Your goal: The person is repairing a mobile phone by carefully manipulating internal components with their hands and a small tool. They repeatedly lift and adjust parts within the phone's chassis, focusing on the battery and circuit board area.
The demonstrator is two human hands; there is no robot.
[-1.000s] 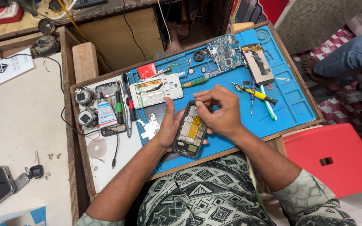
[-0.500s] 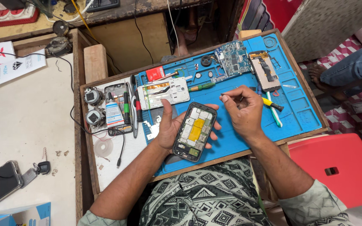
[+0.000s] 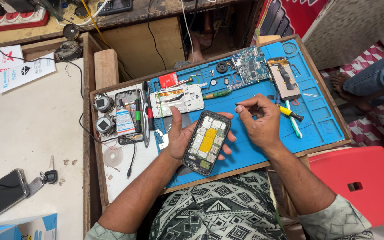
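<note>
Tool tip point(image 3: 237, 105) indistinct between fingertips point(image 3: 241, 109)

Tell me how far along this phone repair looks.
Done: opened phone has its back off, insides showing; a circuit board and white cover lie on the blue mat. In hand: left hand cradles it, right hand pinches something thin. Left: closing it up.

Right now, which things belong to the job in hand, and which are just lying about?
In hand:
- opened phone, cradled in left hand
- thin tool pinched in right hand

Lying about:
- circuit board
- glue bottle
- keys
- red stool
</note>
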